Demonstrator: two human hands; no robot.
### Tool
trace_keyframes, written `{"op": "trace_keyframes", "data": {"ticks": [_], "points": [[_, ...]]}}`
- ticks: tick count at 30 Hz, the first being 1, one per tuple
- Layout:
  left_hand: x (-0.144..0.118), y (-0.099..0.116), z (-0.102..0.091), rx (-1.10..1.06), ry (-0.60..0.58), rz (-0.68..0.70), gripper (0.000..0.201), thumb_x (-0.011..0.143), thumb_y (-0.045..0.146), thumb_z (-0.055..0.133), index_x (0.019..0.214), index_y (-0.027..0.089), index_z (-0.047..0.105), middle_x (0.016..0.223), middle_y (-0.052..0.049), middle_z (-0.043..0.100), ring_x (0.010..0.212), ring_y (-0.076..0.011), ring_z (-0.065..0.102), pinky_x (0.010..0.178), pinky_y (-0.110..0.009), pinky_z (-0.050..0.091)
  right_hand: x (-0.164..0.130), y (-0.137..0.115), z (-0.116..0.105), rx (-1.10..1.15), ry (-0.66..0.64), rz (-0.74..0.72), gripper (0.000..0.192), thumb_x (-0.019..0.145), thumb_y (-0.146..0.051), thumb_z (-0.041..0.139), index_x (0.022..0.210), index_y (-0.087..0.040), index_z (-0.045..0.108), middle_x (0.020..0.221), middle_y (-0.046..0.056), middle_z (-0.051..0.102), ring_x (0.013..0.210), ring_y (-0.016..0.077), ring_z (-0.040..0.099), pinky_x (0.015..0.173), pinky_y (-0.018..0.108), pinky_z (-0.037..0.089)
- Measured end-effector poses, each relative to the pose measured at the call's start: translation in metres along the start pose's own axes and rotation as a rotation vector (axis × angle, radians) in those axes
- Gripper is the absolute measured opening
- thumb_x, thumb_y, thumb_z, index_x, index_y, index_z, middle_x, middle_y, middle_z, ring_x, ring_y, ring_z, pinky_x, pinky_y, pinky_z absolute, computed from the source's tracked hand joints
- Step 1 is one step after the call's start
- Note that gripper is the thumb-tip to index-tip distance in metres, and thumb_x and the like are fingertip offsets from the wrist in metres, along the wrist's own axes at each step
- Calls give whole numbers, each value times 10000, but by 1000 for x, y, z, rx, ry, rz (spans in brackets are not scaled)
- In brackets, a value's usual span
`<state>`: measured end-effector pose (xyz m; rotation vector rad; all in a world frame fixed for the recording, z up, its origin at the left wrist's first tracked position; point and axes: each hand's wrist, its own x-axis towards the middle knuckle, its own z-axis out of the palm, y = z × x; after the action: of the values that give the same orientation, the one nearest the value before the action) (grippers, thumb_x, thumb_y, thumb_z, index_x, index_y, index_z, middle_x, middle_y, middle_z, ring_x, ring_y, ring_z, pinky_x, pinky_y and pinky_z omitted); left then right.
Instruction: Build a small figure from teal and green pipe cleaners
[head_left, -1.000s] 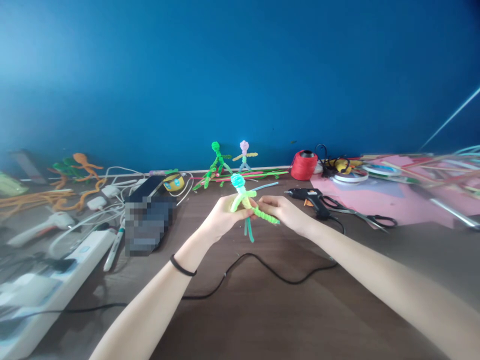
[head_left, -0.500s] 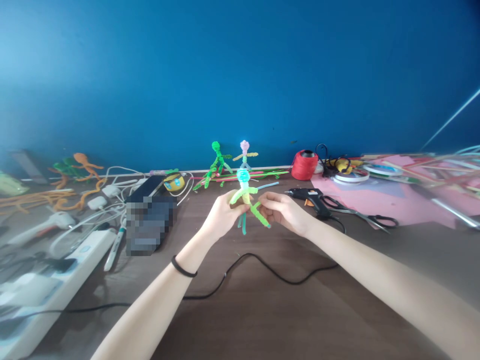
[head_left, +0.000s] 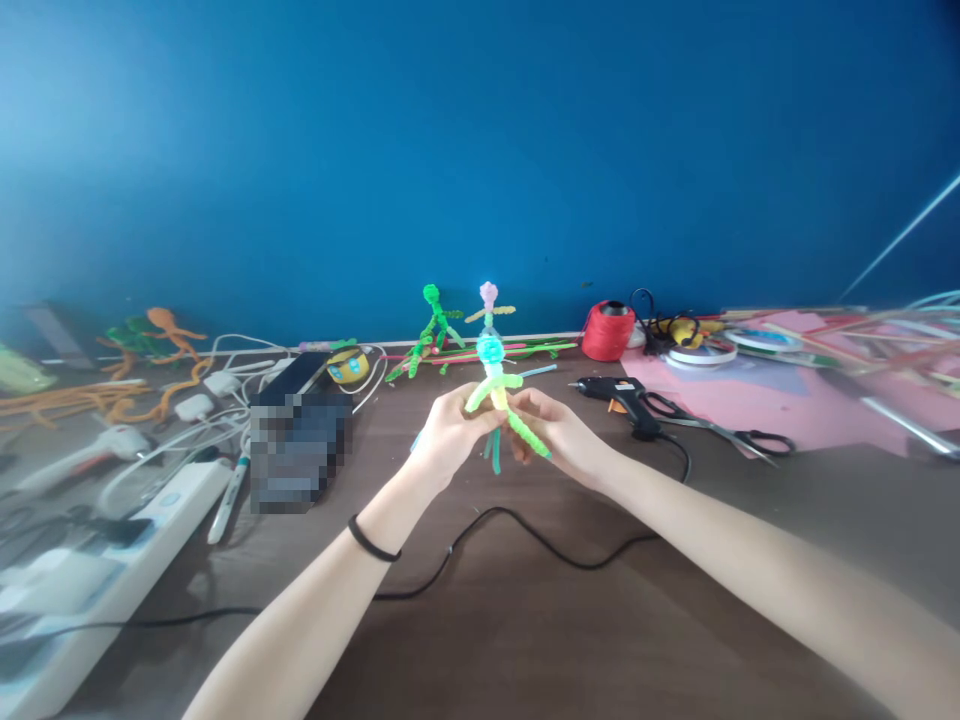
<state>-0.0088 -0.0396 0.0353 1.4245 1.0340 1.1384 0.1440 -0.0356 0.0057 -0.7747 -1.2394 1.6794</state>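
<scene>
A pipe cleaner figure [head_left: 492,352] with a turquoise coiled head, a pale and yellow body and lime green limbs is held upright above the table. My left hand [head_left: 450,430] grips its body from the left, thumb across the middle. My right hand [head_left: 559,432] is closed at its right side, fingers against the body beside the green coiled limb [head_left: 529,437]. Teal pipe cleaner ends [head_left: 493,452] hang below between the hands. Some of the right fingertips are hidden behind the figure.
Behind stand a green pipe cleaner figure [head_left: 433,310] and a pink-headed one [head_left: 489,300]. To the right lie a red thread spool [head_left: 608,332], a glue gun [head_left: 626,398] and scissors [head_left: 712,425]. On the left are a power strip [head_left: 142,570] and cables. A black cord [head_left: 517,520] crosses in front.
My right hand has moved in to the left, its fingers now against the figure's body. The figure has shifted slightly right, and its green limb now slants down across my right fingers.
</scene>
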Motion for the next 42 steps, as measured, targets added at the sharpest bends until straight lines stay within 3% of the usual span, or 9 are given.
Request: {"op": "trace_keyframes", "data": {"ticks": [7,13,17,26,34,42], "points": [[1,-5,-1,109,102,70,149,655,233,658,780,156,632,688,1,600,653,-128,552,621,-241,439,-2,9,2,20,-47,38,292,651,-360,694,737,-163,497,642,-21,570,495,87,539,477,227,385],[1,-9,-1,19,123,30,172,679,297,636,763,172,554,631,26,528,488,-102,492,449,-228,384,-3,18,8,-70,-45,24,304,723,-434,613,826,-153,558,724,23,610,495,90,533,467,236,357],[0,-8,-1,188,196,131,116,685,257,622,697,163,554,664,15,544,599,-107,495,546,-219,386,-3,13,10,-188,36,-19,272,739,-412,591,698,-144,567,610,-3,566,475,83,489,481,245,345],[-2,-5,0,385,277,205,73,727,228,554,709,170,513,675,18,556,624,-105,507,583,-218,383,-4,12,12,190,48,195,286,641,-357,690,804,-151,576,556,-42,485,465,60,420,451,214,260],[-3,-8,2,528,243,219,19,698,168,536,711,178,545,663,15,599,610,-109,528,555,-215,378,-9,-1,15,-412,140,-121,169,678,-293,641,757,-150,595,512,-48,480,423,68,415,451,231,303],[2,-9,2,271,230,100,135,651,262,619,680,159,537,639,21,554,578,-95,493,543,-217,364,-9,-2,6,-653,183,-228,137,772,-278,522,732,-157,572,530,-29,505,440,88,455,461,226,355]]}}
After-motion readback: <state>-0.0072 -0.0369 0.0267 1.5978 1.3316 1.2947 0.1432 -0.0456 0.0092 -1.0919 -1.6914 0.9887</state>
